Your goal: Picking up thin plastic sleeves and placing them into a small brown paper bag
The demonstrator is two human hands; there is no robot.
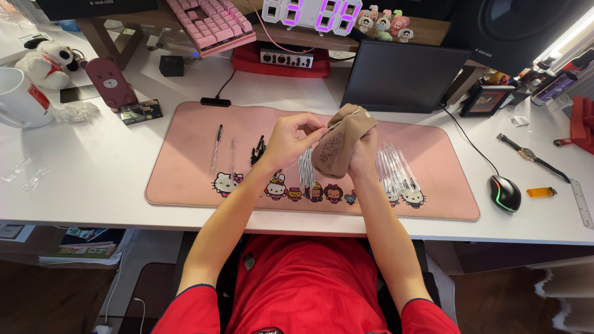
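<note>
My right hand (365, 148) holds a brown fabric pouch (339, 143) upright above the pink desk mat (185, 142). My left hand (291, 139) pinches at the pouch's open top edge, fingers closed on thin pen parts or the rim; I cannot tell which. Below the pouch lies a bundle of thin refills (306, 170). A pile of clear pen barrels (396, 170) rests on the mat right of my right wrist. One assembled pen (216, 147), a clear barrel (234, 154) and several dark small parts (258, 150) lie to the left.
A black mouse (505, 193), an orange lighter (541, 192) and a wristwatch (526, 153) lie on the right. A dark tablet (402, 77) stands behind the mat. A pink keyboard (210, 21), a white mug (18, 99) and a plush toy (46, 62) occupy the back left.
</note>
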